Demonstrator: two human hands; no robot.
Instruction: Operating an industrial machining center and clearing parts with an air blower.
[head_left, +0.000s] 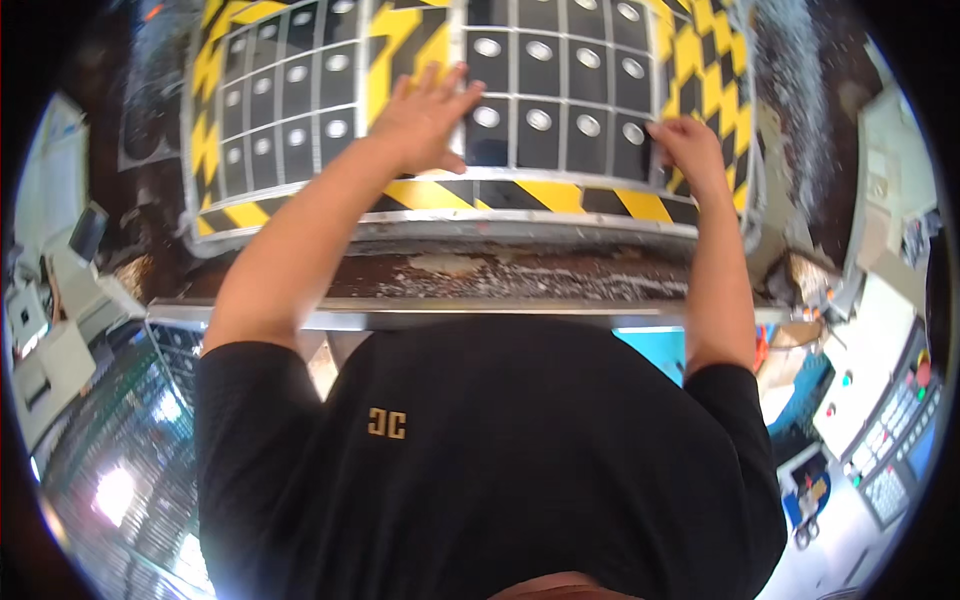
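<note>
Two grids of black rectangular plates, each marked with a pale oval, lie in a frame (440, 228) lined with yellow-and-black striped tape. My left hand (425, 120) rests over the metal strip between the left grid (300, 112) and the right grid (550, 140). Its fingers are spread, and nothing shows in its grip. At the right grid's outer edge, my right hand (692, 152) has thumb and fingertips pinched together beside the nearest corner plate (630, 155). Whatever sits between those fingertips is too small or hidden to make out.
The frame stands on a worn dark brown surface (500, 275) with whitish scuffs. A metal edge (500, 308) runs between it and my body. At the far right is a pale machine panel with coloured buttons (870, 390). A glossy grid-like surface (130, 450) lies at the lower left.
</note>
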